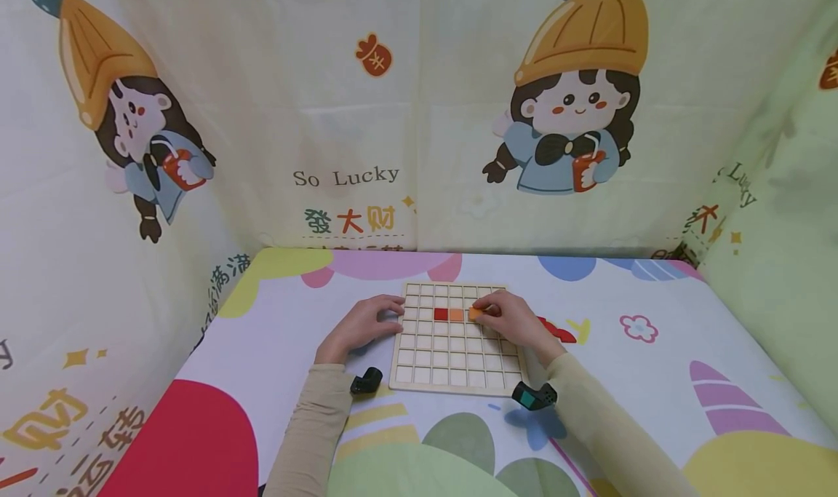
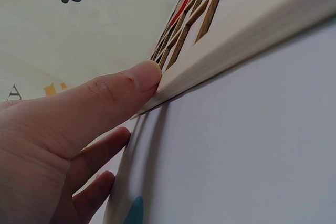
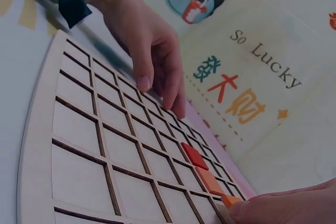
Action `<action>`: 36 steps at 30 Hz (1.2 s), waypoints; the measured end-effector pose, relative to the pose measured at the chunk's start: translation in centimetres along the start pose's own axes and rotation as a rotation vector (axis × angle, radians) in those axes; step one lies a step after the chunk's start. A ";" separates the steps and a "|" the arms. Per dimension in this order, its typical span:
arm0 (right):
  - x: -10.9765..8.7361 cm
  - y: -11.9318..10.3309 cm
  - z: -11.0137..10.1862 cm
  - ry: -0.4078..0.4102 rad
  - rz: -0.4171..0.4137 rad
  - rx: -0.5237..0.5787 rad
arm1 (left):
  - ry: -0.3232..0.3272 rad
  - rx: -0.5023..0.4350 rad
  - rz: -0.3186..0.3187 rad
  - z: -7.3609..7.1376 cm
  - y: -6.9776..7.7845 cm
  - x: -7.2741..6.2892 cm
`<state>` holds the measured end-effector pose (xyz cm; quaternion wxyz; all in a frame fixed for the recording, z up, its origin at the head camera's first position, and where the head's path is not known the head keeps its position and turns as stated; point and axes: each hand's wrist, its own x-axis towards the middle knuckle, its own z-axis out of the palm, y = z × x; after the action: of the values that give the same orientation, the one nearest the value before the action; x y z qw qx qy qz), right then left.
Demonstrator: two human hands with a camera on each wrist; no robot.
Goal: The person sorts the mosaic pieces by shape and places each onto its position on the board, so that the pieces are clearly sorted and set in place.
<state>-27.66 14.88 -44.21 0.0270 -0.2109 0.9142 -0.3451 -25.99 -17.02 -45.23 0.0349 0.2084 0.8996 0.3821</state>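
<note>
Head view, wooden grid (image 1: pixel 458 343), flat tile (image 1: pixel 474 313) in right grip (image 1: pixel 515 319)

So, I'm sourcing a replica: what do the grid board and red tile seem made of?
The grid board looks like pale, matte wood, perhaps plywood, since its cut edges are browned. The red tile looks smooth and evenly coloured: painted wood or plastic, I can't tell.
</note>
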 end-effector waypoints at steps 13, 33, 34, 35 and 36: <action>0.1 -0.2 0.4 0.008 -0.003 -0.027 | 0.001 0.002 0.006 0.1 -0.1 0.1; 0.1 -0.6 0.6 0.004 0.004 -0.042 | 0.000 0.004 0.002 0.1 -0.2 0.1; 0.1 -0.6 0.7 0.004 0.004 -0.044 | 0.000 0.001 0.002 0.1 -0.2 0.0; 0.1 -0.5 0.7 0.005 0.006 -0.046 | -0.001 0.001 0.003 0.0 -0.2 0.0; 0.1 -0.5 0.7 0.007 0.008 -0.047 | 0.000 0.001 0.004 0.0 -0.2 0.0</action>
<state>-27.43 14.03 -44.43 0.0203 -0.2064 0.9229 -0.3243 -26.08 -17.10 -45.39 0.0341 0.2102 0.8993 0.3819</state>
